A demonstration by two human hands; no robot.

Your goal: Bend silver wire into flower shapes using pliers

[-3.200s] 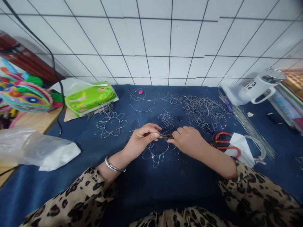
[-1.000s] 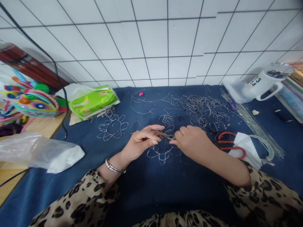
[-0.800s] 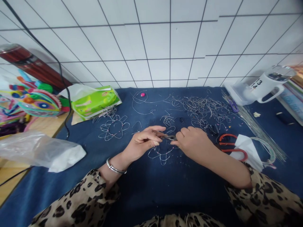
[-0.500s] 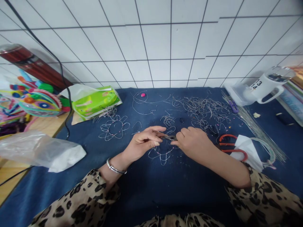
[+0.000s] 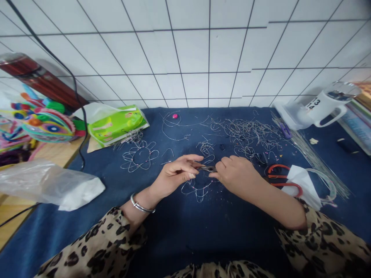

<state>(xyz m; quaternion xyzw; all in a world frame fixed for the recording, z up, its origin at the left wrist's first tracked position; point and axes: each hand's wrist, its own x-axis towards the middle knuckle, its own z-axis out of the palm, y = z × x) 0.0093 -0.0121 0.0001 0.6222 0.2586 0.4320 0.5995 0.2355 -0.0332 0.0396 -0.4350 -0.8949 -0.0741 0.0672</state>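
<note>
My left hand (image 5: 177,172) pinches a wire flower frame (image 5: 199,191) by its upper edge, with its thin looped petals hanging below the fingers. In my right hand (image 5: 236,173) is a pair of pliers (image 5: 209,168), its dark jaws pointing left and meeting the wire at my left fingertips. My right fingers cover the handles. A second wire flower frame (image 5: 141,156) with several loops lies flat to the left. Just beyond my hands sits a small cluster of bent wire pieces (image 5: 205,146).
A tangle of wire pieces (image 5: 249,131) lies at the back right, beside straight wires (image 5: 321,166). Orange-handled scissors (image 5: 285,184) are near my right forearm. A white mug (image 5: 327,104) stands back right. Left are a green tissue pack (image 5: 118,125) and a plastic bag (image 5: 52,183).
</note>
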